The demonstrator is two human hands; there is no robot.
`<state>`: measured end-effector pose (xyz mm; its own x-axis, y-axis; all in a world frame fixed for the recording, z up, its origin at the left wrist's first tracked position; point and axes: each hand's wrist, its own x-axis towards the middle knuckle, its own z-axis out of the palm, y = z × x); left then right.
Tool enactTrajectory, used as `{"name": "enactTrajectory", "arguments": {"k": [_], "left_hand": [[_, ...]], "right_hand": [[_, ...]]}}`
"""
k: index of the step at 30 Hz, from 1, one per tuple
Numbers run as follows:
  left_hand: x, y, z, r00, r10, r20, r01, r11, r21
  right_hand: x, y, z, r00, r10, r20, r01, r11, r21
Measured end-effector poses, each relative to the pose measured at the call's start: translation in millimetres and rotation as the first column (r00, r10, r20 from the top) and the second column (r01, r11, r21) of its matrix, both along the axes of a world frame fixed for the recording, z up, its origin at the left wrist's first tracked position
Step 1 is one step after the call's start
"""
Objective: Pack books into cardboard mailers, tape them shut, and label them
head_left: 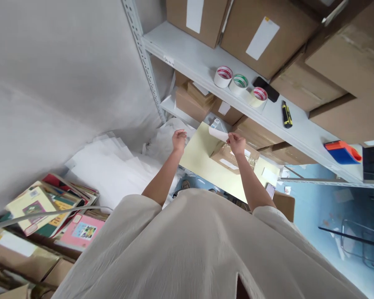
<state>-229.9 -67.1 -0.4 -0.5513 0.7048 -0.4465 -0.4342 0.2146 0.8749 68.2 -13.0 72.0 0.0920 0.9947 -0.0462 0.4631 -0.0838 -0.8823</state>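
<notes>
My right hand is closed on a small white slip of paper, held above a small cardboard box sealed with clear tape. The box rests on a pale yellow surface. My left hand is out to the left, fingers curled; whether it holds anything I cannot make out. It hovers over a heap of white packing sheets. My pale shirt fills the lower part of the view.
A grey metal shelf holds three tape rolls, a black phone, a yellow-black utility knife, a red-blue tape dispenser and large cardboard boxes. Stacked books lie lower left. Blue floor at right.
</notes>
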Motion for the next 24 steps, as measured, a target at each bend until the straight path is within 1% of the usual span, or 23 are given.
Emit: {"name": "enactTrajectory", "arguments": {"k": [1, 3, 6, 8, 13, 16, 18, 21, 23, 24], "left_hand": [[11.8, 4.1, 3.1, 0.999, -0.045, 0.013, 0.045, 0.999, 0.003], [37.1, 12.3, 9.6, 0.984, -0.173, 0.035, 0.173, 0.985, -0.007], [76.5, 24.4, 17.6, 0.930, -0.362, 0.058, 0.364, 0.931, -0.030], [101.8, 31.8, 20.7, 0.896, -0.440, 0.057, 0.442, 0.897, -0.022], [157.3, 44.7, 23.2, 0.845, -0.535, -0.001, 0.533, 0.841, 0.091], [182.7, 46.3, 24.1, 0.822, -0.563, -0.088, 0.570, 0.814, 0.110], [194.9, 44.2, 25.0, 0.788, -0.593, -0.164, 0.609, 0.790, 0.071], [205.7, 37.2, 26.8, 0.701, -0.638, -0.320, 0.663, 0.748, -0.038], [209.3, 31.7, 28.8, 0.612, -0.655, -0.443, 0.687, 0.718, -0.114], [210.6, 29.2, 30.2, 0.551, -0.666, -0.504, 0.700, 0.697, -0.157]], "right_hand": [[6.0, -4.3, 3.2, 1.000, -0.005, -0.001, 0.005, 1.000, 0.015], [20.0, -13.0, 9.0, 1.000, -0.002, 0.002, 0.001, 0.999, 0.046], [44.7, -26.5, 15.1, 1.000, -0.001, 0.003, 0.001, 0.997, 0.072], [62.1, -35.9, 16.4, 1.000, -0.025, -0.011, 0.025, 0.997, 0.067], [103.2, -59.9, 12.4, 0.993, -0.086, -0.083, 0.090, 0.995, 0.050], [124.2, -71.5, 8.7, 0.987, -0.129, -0.092, 0.132, 0.991, 0.023], [135.4, -77.4, 5.8, 0.986, -0.154, -0.070, 0.154, 0.988, -0.002], [146.3, -83.5, -0.7, 0.986, -0.169, -0.008, 0.169, 0.985, -0.025], [149.3, -85.8, -6.7, 0.984, -0.173, 0.047, 0.175, 0.984, -0.043], [149.7, -86.5, -9.8, 0.982, -0.172, 0.081, 0.177, 0.983, -0.057]]}}
